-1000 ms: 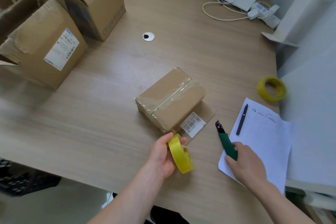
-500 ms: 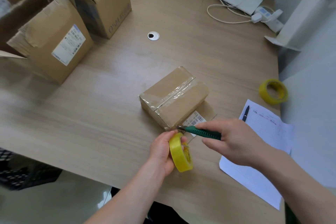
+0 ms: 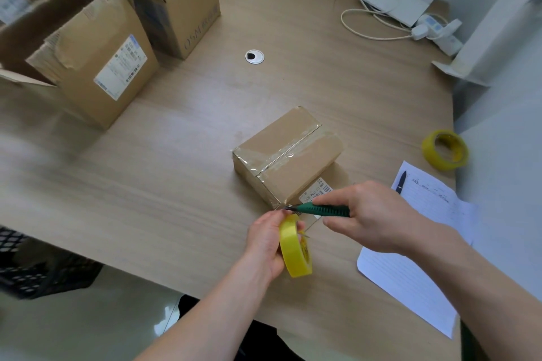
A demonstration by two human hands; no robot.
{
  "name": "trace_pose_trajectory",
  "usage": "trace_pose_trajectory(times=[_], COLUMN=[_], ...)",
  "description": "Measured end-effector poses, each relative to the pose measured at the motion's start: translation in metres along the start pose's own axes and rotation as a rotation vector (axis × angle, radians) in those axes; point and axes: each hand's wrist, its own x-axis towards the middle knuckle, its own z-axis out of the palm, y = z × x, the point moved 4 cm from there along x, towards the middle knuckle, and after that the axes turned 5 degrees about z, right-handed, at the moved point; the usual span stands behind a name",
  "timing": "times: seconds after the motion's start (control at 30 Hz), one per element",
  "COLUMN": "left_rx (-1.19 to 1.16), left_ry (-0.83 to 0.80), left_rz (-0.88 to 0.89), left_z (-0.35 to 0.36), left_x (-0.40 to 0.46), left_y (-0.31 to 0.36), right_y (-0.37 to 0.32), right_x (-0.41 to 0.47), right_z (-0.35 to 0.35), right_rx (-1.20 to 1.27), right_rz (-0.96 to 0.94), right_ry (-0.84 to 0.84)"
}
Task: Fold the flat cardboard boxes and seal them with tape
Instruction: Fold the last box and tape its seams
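Note:
A small cardboard box (image 3: 289, 152) sits mid-table, its top seam covered with clear tape; a flap with a barcode label (image 3: 318, 189) lies flat at its near side. My left hand (image 3: 265, 240) grips a yellow tape roll (image 3: 294, 249) just in front of the box's near corner. My right hand (image 3: 371, 217) holds a green utility knife (image 3: 321, 209), its blade tip at the tape between the roll and the box corner.
Larger open cardboard boxes (image 3: 96, 53) stand at the far left. A second yellow tape roll (image 3: 444, 149) lies at the right, beside a written sheet (image 3: 410, 269) with a black pen (image 3: 400, 182). White cables and a router (image 3: 390, 0) sit at the back right. A black crate (image 3: 35, 267) is below the table's left edge.
My right hand picked the green knife up off the paper and carried it left, bringing the blade to the tape at the box's near corner. My left hand kept the roll in place.

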Motion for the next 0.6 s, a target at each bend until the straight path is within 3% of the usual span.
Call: trace_pose_trajectory(times=[0.43,0.5,0.6], left_rx=[0.029,0.038,0.081], left_ry=[0.022,0.011,-0.020], left_rz=[-0.083,-0.116,-0.125], left_z=[-0.009,-0.014,-0.020], left_x=[0.002,0.001,0.000], left_y=[-0.010,-0.012,-0.010], right_y=[-0.006,0.004,0.029], right_x=[0.012,0.006,-0.009], right_z=[-0.001,0.001,0.005], right_rx=[-0.143,-0.008,0.405], right_rz=[0.037,0.083,0.189], right_ry=[-0.002,-0.063,-0.129])
